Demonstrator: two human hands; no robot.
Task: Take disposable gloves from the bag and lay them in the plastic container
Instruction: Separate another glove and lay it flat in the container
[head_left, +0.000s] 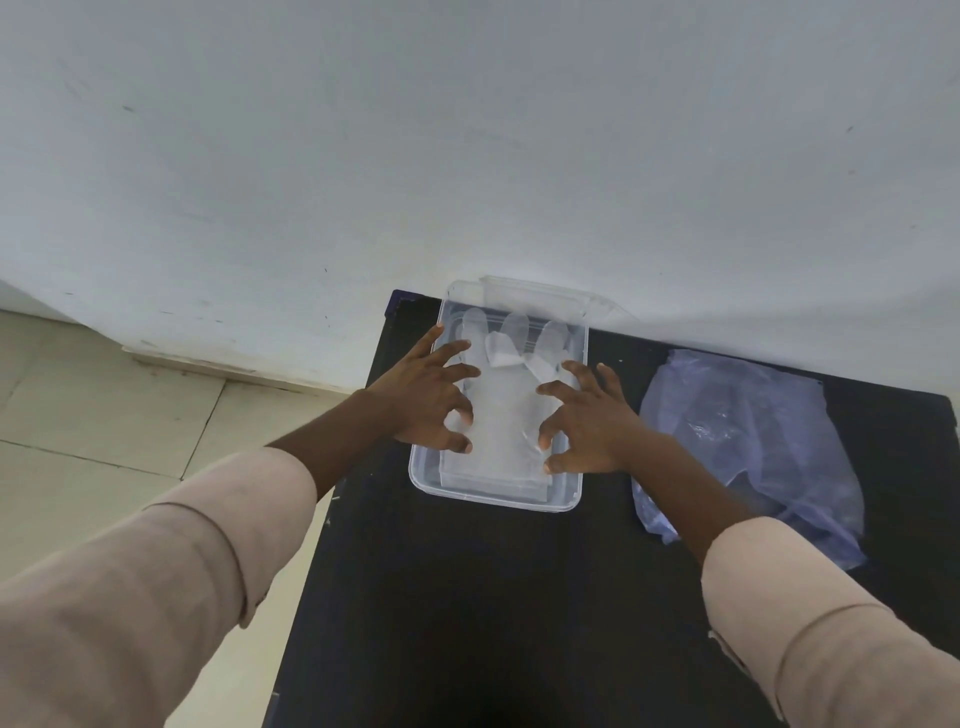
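A clear plastic container (496, 500) stands on the black table near the wall. Inside it lies a flat stack of translucent disposable gloves (506, 410), fingers pointing toward the wall, one fingertip folded over. My left hand (426, 400) hovers over the container's left side with fingers spread and curled, fingertips touching the gloves. My right hand (587, 421) is over the right side, fingers spread the same way, fingertips on the glove's edge. The bluish plastic bag (748, 447) lies crumpled flat to the right of the container.
The container's clear lid (550, 293) leans between the container and the white wall (467, 156). The black table (493, 597) ends at a left edge above a tiled floor (104, 415). Beige sleeves cover both my forearms.
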